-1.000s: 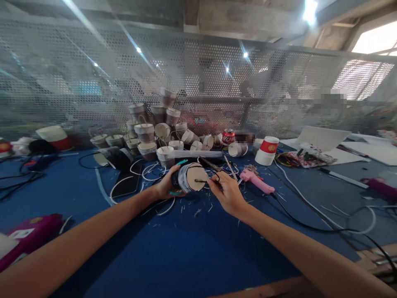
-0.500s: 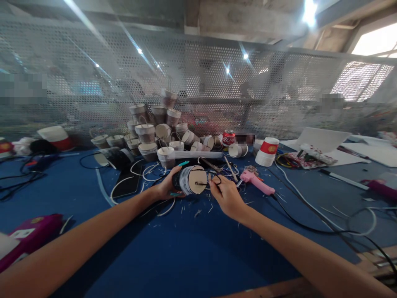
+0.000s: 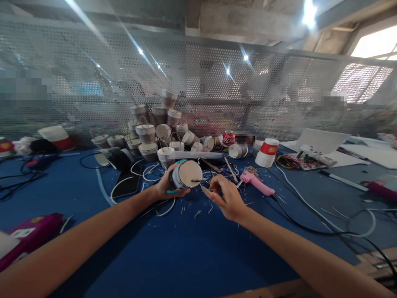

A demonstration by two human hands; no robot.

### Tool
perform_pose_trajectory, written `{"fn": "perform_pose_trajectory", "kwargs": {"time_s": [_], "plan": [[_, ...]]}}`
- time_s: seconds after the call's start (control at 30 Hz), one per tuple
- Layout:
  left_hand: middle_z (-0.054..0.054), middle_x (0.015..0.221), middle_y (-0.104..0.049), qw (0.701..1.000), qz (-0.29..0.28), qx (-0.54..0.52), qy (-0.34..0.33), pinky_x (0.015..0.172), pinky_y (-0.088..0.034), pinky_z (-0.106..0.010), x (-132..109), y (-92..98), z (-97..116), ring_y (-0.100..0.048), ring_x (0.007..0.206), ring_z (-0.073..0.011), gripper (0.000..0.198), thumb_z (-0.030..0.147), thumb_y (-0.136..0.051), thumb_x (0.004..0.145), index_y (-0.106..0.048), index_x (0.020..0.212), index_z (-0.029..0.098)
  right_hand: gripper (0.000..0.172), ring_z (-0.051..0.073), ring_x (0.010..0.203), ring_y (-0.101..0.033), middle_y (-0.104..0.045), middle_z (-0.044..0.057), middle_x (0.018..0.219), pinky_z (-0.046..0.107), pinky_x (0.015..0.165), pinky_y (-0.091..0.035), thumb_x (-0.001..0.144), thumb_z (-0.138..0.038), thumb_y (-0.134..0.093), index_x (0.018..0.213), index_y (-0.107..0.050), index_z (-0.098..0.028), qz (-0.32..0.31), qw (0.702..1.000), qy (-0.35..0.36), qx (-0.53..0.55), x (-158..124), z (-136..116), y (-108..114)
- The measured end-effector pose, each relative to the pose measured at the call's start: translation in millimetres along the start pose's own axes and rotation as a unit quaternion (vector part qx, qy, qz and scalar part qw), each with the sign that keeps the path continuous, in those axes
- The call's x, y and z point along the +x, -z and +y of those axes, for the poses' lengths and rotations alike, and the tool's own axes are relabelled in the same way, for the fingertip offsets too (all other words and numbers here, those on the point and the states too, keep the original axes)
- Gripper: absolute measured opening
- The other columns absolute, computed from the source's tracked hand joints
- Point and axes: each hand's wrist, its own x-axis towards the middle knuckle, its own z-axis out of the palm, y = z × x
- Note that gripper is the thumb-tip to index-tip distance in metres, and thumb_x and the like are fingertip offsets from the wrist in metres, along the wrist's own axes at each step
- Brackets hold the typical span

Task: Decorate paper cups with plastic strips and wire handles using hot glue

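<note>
My left hand (image 3: pixel 169 184) is wrapped around a small cup (image 3: pixel 177 176) with a pale round disc (image 3: pixel 190 173) in its mouth. Dark and grey-white bands cover the cup's side, and it lies tilted with the disc facing right and towards me. From the disc's lower right a short piece of black cord (image 3: pixel 196 180) sticks out. Just right of it is my right hand (image 3: pixel 228 196), its fingers curled and thumb and forefinger close together. A tiny dark bit shows between those fingertips; whether it is the cord, I cannot make out.
Several finished-looking pots with handles (image 3: pixel 145 132) are stacked at the back. A pink glue gun (image 3: pixel 257 183) with a black cable lies on the right, near stacked paper cups (image 3: pixel 266 153) and a red can (image 3: pixel 228 138). Scraps litter the blue tabletop (image 3: pixel 198 248). A purple object (image 3: pixel 34 231) sits front left.
The cup has turned so its disc faces me more. The black cord's loop by my right hand no longer shows; a short piece is seen at the disc. My right hand's fingers have shifted.
</note>
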Motion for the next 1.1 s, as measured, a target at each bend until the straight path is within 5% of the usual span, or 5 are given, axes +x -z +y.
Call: {"fn": "perform_pose_trajectory", "kwargs": {"time_s": [0.17,0.4,0.53,0.73,1.1], "plan": [[0.001,0.035,-0.034,0.986,-0.113,-0.092,0.078,0.034,-0.026,-0.021,-1.3,-5.3,4.9,-0.033,0.035,-0.0095,0.053,0.062,-0.042,0.074,-0.055,0.059,0.013,0.036,0.018,0.078,-0.045,-0.047,0.005,0.083,0.034,0.072,-0.041,0.083,-0.054,-0.043,0.090,-0.043,-0.019,0.019,1.000,0.012,-0.018,-0.7,1.5,-0.5],[-0.001,0.043,-0.046,0.976,-0.137,-0.142,0.096,0.041,-0.033,-0.021,-4.8,-7.4,7.8,-0.042,0.041,-0.0103,0.037,0.047,-0.051,0.075,-0.062,0.078,0.011,0.031,0.019,0.083,-0.043,-0.046,0.005,0.087,0.037,0.077,-0.041,0.084,-0.048,-0.046,0.093,-0.041,-0.019,-0.008,1.000,0.002,-0.013,-1.9,7.6,-5.3],[-0.008,0.078,-0.065,0.979,-0.107,-0.163,0.058,0.059,-0.045,-0.025,-1.7,-5.1,6.0,-0.059,0.068,-0.0155,0.048,0.050,-0.065,0.064,-0.062,0.093,0.012,0.037,0.020,0.085,-0.045,-0.047,0.007,0.091,0.039,0.077,-0.043,0.081,-0.052,-0.047,0.097,-0.042,-0.018,0.011,0.999,-0.036,0.007,-2.2,9.5,-5.9],[-0.002,0.101,-0.066,0.990,-0.007,-0.097,-0.104,0.090,-0.043,-0.034,2.1,-6.8,-2.1,-0.062,0.093,-0.0199,0.057,0.013,-0.079,0.050,-0.059,0.102,0.023,0.066,0.024,0.107,-0.045,-0.044,0.014,0.119,0.044,0.092,-0.040,0.074,-0.054,-0.057,0.123,-0.035,-0.017,-0.018,0.988,-0.135,0.072,-2.1,16.4,-9.4],[-0.014,0.108,-0.062,0.993,0.040,-0.037,-0.104,0.094,-0.040,-0.047,1.1,-18.7,-6.6,-0.058,0.105,-0.0274,0.045,0.006,-0.071,0.062,-0.057,0.104,0.012,0.079,0.028,0.127,-0.027,-0.025,0.009,0.145,0.051,0.104,-0.024,0.081,-0.057,-0.046,0.144,-0.008,-0.027,-0.147,0.979,-0.136,0.039,-0.6,6.8,-13.0]]}}
